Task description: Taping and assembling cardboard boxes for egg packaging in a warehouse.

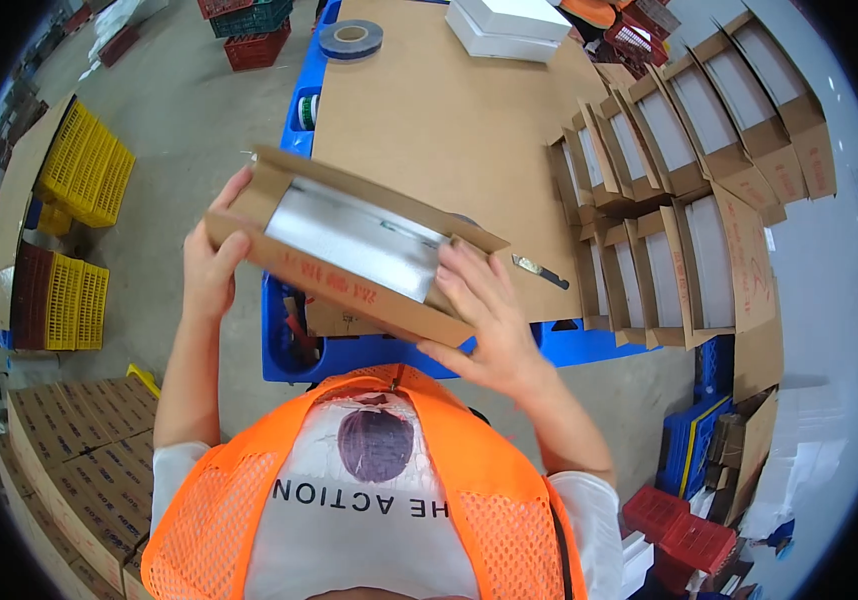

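Observation:
Between my two hands an open cardboard carton [369, 289] hangs tilted over the table's near edge, its long flaps up. Red writing runs along its near side. Inside lies a white, shiny-topped block or box [354, 232]. My left hand [215, 247] grips the carton's left end, thumb over the near flap. At the right end, my right hand [485, 315] has its fingers inside on the white contents and its thumb under the near side. A utility knife [540, 271] with a black handle lies on the table right of my right hand.
Two rows of open cartons [661, 277] with white contents line the table's right side. A tape roll [351, 39] and white boxes [507, 28] sit at the far end of the cardboard-covered table [436, 105]. Yellow crates [87, 165] and stacked cartons [91, 465] stand left.

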### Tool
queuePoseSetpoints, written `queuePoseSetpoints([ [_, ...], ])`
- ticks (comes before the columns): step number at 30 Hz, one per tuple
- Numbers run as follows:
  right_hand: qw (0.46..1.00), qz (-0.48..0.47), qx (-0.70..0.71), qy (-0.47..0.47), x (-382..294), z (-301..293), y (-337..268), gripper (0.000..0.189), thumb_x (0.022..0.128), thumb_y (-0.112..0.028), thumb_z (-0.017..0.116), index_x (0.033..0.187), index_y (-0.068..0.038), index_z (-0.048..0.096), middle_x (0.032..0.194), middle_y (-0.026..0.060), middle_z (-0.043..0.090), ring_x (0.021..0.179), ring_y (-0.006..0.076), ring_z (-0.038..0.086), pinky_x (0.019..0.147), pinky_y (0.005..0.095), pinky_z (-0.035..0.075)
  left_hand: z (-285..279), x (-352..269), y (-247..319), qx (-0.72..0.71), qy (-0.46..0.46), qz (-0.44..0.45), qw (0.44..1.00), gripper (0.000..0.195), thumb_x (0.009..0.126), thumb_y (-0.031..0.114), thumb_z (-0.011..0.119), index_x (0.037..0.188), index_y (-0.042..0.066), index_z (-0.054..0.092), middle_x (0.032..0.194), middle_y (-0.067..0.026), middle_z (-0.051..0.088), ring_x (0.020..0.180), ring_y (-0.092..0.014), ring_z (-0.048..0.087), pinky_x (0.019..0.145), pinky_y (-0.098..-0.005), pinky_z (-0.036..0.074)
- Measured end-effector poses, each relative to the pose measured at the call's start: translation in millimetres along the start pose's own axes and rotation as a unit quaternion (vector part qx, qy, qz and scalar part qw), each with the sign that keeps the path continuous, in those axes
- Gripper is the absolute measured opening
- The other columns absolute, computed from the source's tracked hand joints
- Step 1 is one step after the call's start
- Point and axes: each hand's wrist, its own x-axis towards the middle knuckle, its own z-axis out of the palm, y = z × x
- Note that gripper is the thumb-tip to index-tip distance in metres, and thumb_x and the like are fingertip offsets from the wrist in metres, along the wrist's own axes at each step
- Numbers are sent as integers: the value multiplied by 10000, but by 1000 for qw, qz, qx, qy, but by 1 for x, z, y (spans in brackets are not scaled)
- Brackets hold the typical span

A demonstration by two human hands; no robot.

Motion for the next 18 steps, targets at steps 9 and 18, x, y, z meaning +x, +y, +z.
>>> queuePoseSetpoints([
  [9,982,102,81,133,-26,6,8,471,696,-85,669,1146,-55,533,1242,146,469,1169,302,444,957,418,332,7,-30,47,286,29,119,950,407,703,107,599,1090,12,517,1211,-156,469,1175,-283,417,1013,-403,258],
  [18,822,359,383,219,-30,1,59,626,790,-87,569,1356,-50,304,1259,131,462,1182,242,424,972,337,336,-12,-12,59,671,-237,277,646,735,629,316,689,1247,52,392,1290,-179,402,1233,-343,349,1032,-528,158],
])
